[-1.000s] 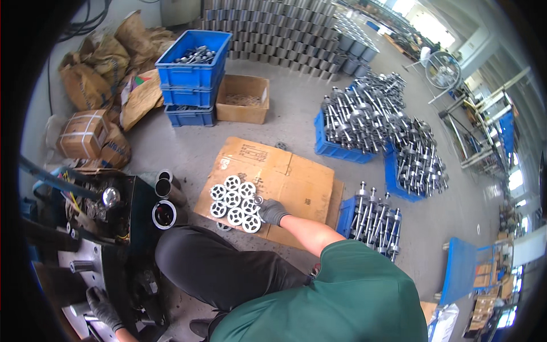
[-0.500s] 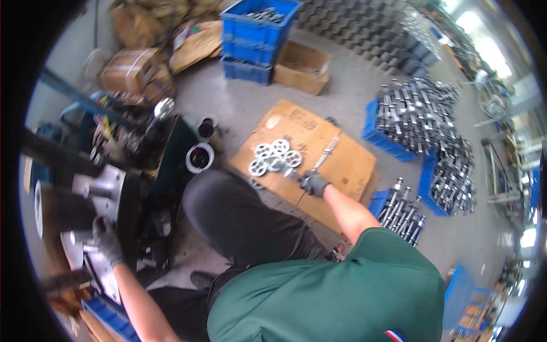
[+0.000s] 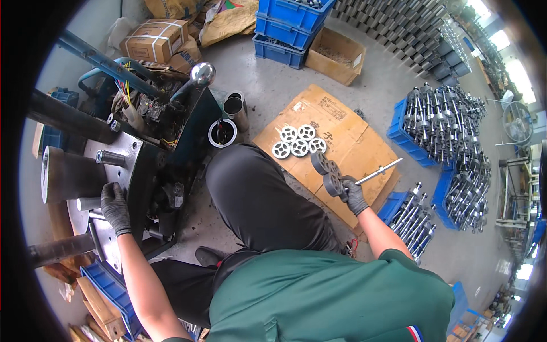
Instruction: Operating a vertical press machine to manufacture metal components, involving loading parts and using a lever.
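My gloved right hand (image 3: 354, 195), over the cardboard's right side, is closed on a slim metal shaft (image 3: 380, 171). Several dark spoked discs (image 3: 333, 183) are bunched at its fingers, in or against the same grip. On the flattened cardboard (image 3: 336, 122) lie several silvery spoked discs (image 3: 299, 148) in a cluster. At the machine on the left, my gloved left hand (image 3: 115, 208) rests with extended fingers against the metal plate (image 3: 130, 161), beside a short round pin (image 3: 88, 203). Whatever is under its palm is hidden.
A wide dark cylinder (image 3: 71, 176) juts from the machine. Beside my knee stands a white-rimmed pot (image 3: 222, 134). Shafts fill a blue crate (image 3: 406, 135) at right. Stacked blue crates (image 3: 285, 31) and an open carton (image 3: 335, 57) stand at the back.
My right hand has moved right and toward me, lifting dark discs and the shaft off the cardboard's middle. My left hand has slid up the machine plate. The view has shifted.
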Demonstrator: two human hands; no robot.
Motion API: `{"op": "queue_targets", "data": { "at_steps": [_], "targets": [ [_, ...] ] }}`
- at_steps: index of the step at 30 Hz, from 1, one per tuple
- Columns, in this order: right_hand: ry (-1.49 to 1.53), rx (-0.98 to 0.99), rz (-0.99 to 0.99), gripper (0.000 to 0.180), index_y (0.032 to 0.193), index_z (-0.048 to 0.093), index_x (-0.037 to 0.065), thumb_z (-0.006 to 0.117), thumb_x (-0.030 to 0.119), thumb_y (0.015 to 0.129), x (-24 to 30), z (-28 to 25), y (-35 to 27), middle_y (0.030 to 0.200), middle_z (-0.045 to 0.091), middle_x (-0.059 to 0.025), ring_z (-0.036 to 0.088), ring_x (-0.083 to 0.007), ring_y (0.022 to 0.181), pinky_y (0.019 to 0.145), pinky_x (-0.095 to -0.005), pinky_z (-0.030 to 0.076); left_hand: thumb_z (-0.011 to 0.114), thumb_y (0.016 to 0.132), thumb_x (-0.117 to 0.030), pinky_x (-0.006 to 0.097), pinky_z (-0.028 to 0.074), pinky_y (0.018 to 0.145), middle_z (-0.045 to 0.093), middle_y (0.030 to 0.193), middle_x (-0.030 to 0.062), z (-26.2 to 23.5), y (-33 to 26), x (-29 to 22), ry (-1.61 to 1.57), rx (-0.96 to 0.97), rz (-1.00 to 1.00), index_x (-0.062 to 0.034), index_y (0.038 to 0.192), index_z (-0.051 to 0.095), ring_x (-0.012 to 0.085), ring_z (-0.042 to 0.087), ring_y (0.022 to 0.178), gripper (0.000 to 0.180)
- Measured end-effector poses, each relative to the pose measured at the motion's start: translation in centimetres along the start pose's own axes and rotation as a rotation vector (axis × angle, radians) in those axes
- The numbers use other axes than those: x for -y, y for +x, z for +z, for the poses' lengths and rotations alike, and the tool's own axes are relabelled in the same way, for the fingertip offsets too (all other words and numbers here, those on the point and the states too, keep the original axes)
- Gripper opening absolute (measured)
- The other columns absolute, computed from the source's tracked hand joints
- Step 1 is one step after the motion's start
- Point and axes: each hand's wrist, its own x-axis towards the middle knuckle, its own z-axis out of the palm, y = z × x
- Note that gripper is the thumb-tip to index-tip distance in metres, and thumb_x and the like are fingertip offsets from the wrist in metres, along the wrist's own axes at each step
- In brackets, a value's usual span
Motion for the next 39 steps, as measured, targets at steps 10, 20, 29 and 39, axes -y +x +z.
{"op": "queue_targets", "data": {
  "at_steps": [10,20,29,39],
  "targets": [
    [-0.013,0.232,-0.474,0.021,0.108,0.067,0.0,0.053,0.013,0.097,20.0,8.8,-10.2,0.094,0.064,-0.003,0.06,-0.0105,0.087,0.074,-0.0265,0.05,0.061,0.092,-0.005,0.042,0.05,0.101,0.063,0.121,0.0192,-3.6,-3.7,-4.9,0.144,-0.101,0.229,-0.0028,0.12,0.066,0.0337,0.061,0.114,0.028],
    [-0.263,0.588,-0.523,0.024,0.108,0.065,0.009,0.067,0.03,0.095,25.2,33.4,-18.6,0.072,0.057,0.0049,0.042,-0.0014,0.054,0.047,-0.019,0.029,0.069,0.097,-0.056,0.032,0.054,0.092,0.066,0.113,0.0047,-7.4,-20.8,-12.5,-1.353,0.505,-0.095,-0.0045,0.136,0.057,0.0132,0.063,0.104,0.065],
    [-0.217,1.017,-0.508,0.005,0.102,0.065,0.005,0.064,0.007,0.098,12.4,56.4,-21.6,0.077,0.06,0.0039,0.051,-0.0036,0.066,0.058,-0.0225,0.042,0.077,0.096,-0.043,0.033,0.048,0.106,0.056,0.138,0.0078,-10.1,-21.4,-8.9,-1.424,-0.173,-0.392,-0.0033,0.147,0.04,0.0156,0.056,0.122,0.075],
    [-1.035,0.966,-1.117,0.033,0.108,0.065,0.002,0.071,0.031,0.095,5.7,65.3,-24.8,0.086,0.071,-0.0199,0.071,-0.0336,0.08,0.079,-0.0442,0.055,0.067,0.102,-0.042,0.023,0.054,0.056,0.073,0.097,0.0018,-8.7,-20.0,-0.3,-1.465,-0.613,-1.108,-0.0091,0.124,0.063,0.0088,0.066,0.071,0.04]
  ]
}}
